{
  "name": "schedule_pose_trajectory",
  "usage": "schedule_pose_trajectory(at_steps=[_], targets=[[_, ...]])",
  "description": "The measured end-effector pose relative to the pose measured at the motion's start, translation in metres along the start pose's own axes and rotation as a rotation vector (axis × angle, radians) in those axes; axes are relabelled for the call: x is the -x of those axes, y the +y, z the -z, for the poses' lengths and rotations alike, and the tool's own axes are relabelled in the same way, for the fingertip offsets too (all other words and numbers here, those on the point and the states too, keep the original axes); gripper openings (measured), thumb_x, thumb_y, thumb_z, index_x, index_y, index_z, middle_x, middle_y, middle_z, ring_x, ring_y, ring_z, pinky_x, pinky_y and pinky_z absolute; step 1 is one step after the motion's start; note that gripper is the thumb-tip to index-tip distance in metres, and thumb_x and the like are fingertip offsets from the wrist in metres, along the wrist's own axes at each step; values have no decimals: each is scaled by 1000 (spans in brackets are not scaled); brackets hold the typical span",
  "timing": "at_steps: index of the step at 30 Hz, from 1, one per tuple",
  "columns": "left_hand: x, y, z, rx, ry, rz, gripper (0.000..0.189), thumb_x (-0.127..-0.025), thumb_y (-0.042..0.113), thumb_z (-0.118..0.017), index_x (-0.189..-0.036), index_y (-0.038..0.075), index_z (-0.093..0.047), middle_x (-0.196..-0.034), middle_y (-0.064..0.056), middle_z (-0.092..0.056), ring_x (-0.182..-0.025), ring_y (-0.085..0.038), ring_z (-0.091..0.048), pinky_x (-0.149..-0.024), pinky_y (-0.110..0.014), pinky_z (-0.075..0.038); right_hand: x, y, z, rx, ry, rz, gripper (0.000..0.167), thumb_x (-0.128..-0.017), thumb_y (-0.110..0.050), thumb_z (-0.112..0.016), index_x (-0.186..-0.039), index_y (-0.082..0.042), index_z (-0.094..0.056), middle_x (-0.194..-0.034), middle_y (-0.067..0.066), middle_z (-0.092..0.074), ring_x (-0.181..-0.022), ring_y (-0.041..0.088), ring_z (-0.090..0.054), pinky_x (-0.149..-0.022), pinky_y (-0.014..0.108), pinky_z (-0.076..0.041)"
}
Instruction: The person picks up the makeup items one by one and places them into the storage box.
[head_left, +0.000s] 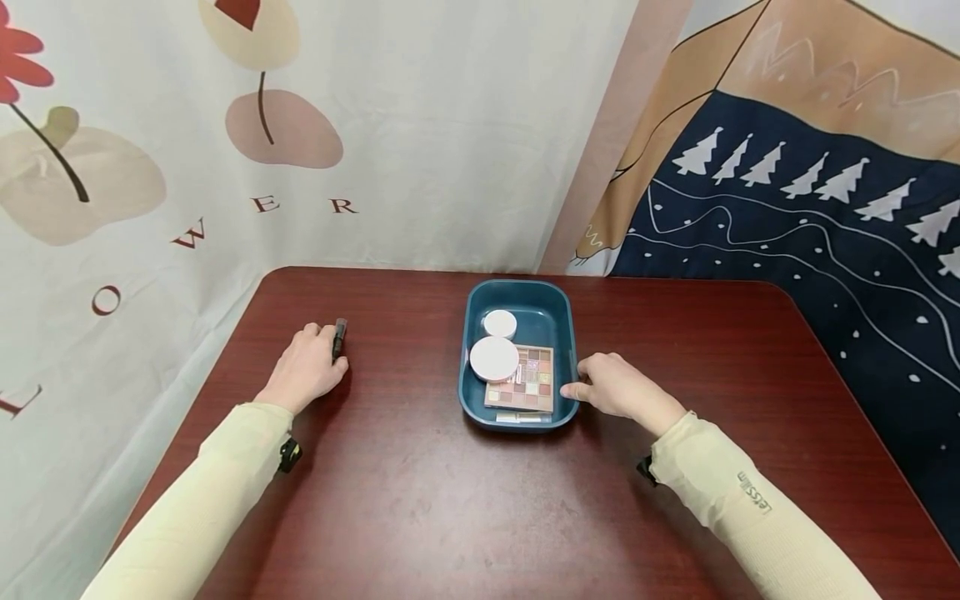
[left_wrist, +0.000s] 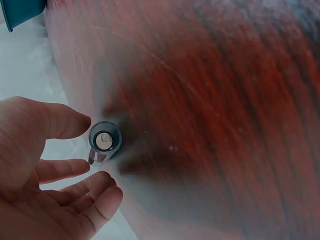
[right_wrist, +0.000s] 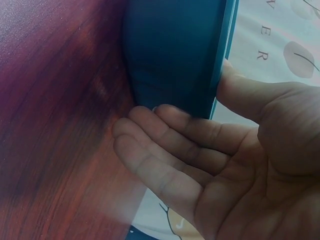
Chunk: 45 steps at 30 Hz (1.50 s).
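A dark lip gloss-like tube [head_left: 340,336] is at the far left of the table; the left wrist view shows the tube [left_wrist: 105,142] end-on, with a pale round centre. My left hand [head_left: 306,367] reaches around it, thumb on one side and loosely bent fingers on the other; whether they touch it is unclear. At the blue tray [head_left: 517,292], my right hand [head_left: 615,385] holds the right side wall, thumb over the rim and fingers [right_wrist: 165,175] outside. Inside lie two round white containers, the larger container [head_left: 494,359] overlapping an eyeshadow palette [head_left: 536,383].
A slim pale tube [head_left: 522,417] lies at the tray's near end. Everything stands on a reddish-brown wooden table [head_left: 420,500] with rounded far corners. Printed curtains [head_left: 450,125] hang right behind the far edge and along the left side.
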<state>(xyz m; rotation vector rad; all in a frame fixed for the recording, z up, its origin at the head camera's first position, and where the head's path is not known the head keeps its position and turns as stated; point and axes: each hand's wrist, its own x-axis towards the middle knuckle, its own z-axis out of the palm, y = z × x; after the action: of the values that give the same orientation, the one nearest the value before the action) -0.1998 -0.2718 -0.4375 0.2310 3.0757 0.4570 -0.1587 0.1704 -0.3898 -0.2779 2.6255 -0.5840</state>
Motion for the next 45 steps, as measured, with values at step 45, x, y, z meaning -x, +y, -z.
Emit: schedule_pose_trajectory(at_steps=[45], targets=[[-3,5,3,28,-66,43,50,-91,1,-55,-136,-15,-44,-116,-35,-53,-100,-51,-60,-87,-64,-51,2,1,0,1,11,26,38,-98,-26,-73,-117,7,-71,-78,5,-66,-74,19,-56,-68,32,-50]])
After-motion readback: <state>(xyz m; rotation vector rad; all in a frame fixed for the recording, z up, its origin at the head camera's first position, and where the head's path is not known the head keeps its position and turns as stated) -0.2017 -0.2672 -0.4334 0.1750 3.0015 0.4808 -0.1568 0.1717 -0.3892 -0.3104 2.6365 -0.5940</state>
